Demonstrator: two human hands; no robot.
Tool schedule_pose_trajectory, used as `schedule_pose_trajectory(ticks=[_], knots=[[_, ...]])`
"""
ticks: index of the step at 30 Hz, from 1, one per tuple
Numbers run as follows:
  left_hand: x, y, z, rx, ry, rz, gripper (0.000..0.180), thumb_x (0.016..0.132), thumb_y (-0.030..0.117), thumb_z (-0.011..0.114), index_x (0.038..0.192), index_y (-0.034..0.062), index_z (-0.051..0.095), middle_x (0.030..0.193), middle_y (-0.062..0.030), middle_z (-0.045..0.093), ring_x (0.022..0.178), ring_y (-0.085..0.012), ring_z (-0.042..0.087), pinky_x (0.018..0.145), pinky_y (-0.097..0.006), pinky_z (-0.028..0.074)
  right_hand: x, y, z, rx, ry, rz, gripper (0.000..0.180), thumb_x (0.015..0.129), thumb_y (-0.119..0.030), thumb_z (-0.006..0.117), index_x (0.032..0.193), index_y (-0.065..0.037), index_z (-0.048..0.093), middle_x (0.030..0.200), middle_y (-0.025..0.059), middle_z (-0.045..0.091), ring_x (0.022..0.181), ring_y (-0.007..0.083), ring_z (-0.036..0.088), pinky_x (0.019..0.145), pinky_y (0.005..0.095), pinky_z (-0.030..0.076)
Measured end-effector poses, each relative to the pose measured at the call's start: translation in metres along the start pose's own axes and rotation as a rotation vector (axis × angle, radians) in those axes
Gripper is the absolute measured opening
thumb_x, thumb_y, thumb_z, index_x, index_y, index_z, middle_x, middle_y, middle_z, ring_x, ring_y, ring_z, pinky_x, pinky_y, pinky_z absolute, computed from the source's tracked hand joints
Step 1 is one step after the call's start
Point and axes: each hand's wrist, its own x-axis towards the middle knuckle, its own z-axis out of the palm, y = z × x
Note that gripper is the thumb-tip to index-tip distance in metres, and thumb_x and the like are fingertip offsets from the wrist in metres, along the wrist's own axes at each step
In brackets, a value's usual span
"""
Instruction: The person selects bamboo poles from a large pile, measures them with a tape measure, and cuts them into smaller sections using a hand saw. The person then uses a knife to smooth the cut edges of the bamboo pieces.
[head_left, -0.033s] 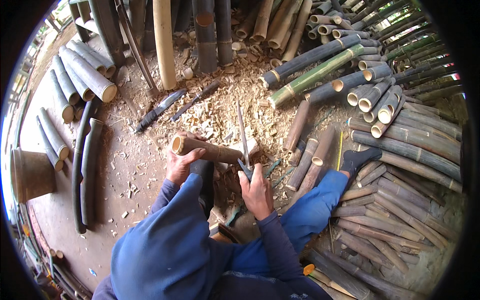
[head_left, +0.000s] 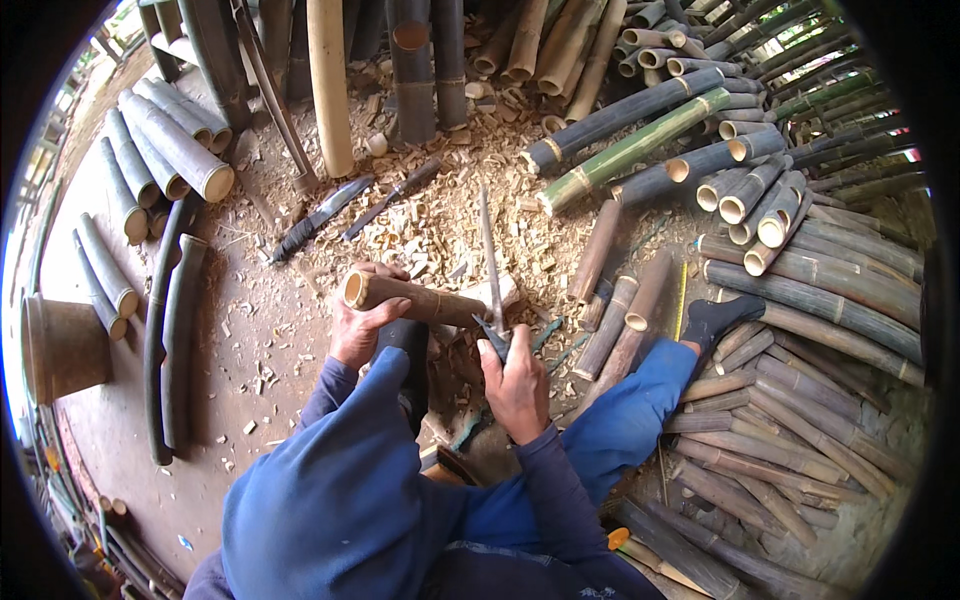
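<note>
My left hand (head_left: 355,325) is closed around a short brown bamboo tube (head_left: 425,303), held level above my bent knee with its pale cut end toward the left. In my right hand (head_left: 520,385) is a knife (head_left: 489,255), gripped by its dark handle. The long, narrow blade points up and away from me. The handle end lies right beside the tube's right end; whether they touch, I cannot tell. Behind the tube's right end shows a pale wood block (head_left: 497,292), partly covered.
Wood chips (head_left: 420,235) cover the floor ahead. A wrapped-handle blade (head_left: 320,218) and a dark narrow tool (head_left: 392,198) lie among them. Bamboo tubes (head_left: 165,135) sit at left near a bucket (head_left: 65,350); larger bamboo piles (head_left: 820,280) fill the right. A green bamboo pole (head_left: 635,150) lies far right.
The knife's tip has shifted very slightly upward and to the right. Both hands and the bamboo tube stay practically where they were.
</note>
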Motion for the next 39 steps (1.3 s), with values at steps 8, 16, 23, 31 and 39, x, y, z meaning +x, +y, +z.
schedule_pose_trajectory(ticks=[8, 16, 23, 31, 39], knots=[[0.009, 0.003, 0.001, 0.025, -0.062, -0.013, 0.053, 0.069, 0.004, 0.086, 0.116, 0.0019, 0.062, 0.115, -0.0112, 0.069, 0.107, -0.0231, 0.066, 0.097, -0.038, 0.054, 0.007, 0.088, 0.041, -0.295, -0.034, 0.039, 0.034, 0.097, -0.030, 0.064, 0.108, -0.001, 0.051, 0.088, 0.0272, 0.070, 0.078, 0.0494, 0.067, 0.069, 0.0569, 0.053], [-0.011, 0.004, 0.008, -0.096, 0.015, -0.048, 0.049, 0.071, 0.001, 0.085, 0.113, 0.0028, 0.060, 0.111, -0.0140, 0.069, 0.109, -0.0266, 0.067, 0.097, -0.042, 0.055, -0.010, -0.006, -0.010, 0.084, 0.193, -0.170, 0.024, 0.098, -0.019, 0.067, 0.107, -0.002, 0.052, 0.079, 0.0226, 0.067, 0.072, 0.0463, 0.068, 0.058, 0.0466, 0.052], [-0.002, -0.004, 0.012, 0.008, -0.107, 0.059, 0.049, 0.066, -0.004, 0.087, 0.108, 0.0038, 0.062, 0.107, -0.0115, 0.070, 0.105, -0.0231, 0.068, 0.096, -0.040, 0.056, -0.006, 0.042, 0.019, -0.175, -0.107, 0.111, 0.035, 0.098, -0.031, 0.062, 0.109, -0.001, 0.048, 0.091, 0.0302, 0.068, 0.090, 0.0497, 0.066, 0.074, 0.0583, 0.052], [-0.003, 0.000, 0.015, -0.002, -0.180, 0.036, 0.049, 0.065, -0.005, 0.086, 0.107, 0.0041, 0.062, 0.106, -0.0110, 0.069, 0.105, -0.0235, 0.068, 0.096, -0.041, 0.056, -0.019, 0.093, 0.060, -0.359, -0.023, 0.220, 0.033, 0.100, -0.031, 0.061, 0.110, -0.001, 0.055, 0.087, 0.0248, 0.068, 0.084, 0.0466, 0.068, 0.069, 0.0488, 0.054], [-0.002, -0.018, -0.048, -0.454, 0.484, -0.317, 0.056, 0.092, 0.029, 0.078, 0.137, 0.0094, 0.050, 0.134, -0.0152, 0.055, 0.121, -0.0311, 0.060, 0.095, -0.053, 0.060, -0.023, 0.136, 0.070, 0.031, 0.049, 0.169, 0.046, 0.100, -0.045, 0.062, 0.102, 0.001, 0.057, 0.088, 0.0215, 0.070, 0.081, 0.0385, 0.070, 0.073, 0.0494, 0.054]])
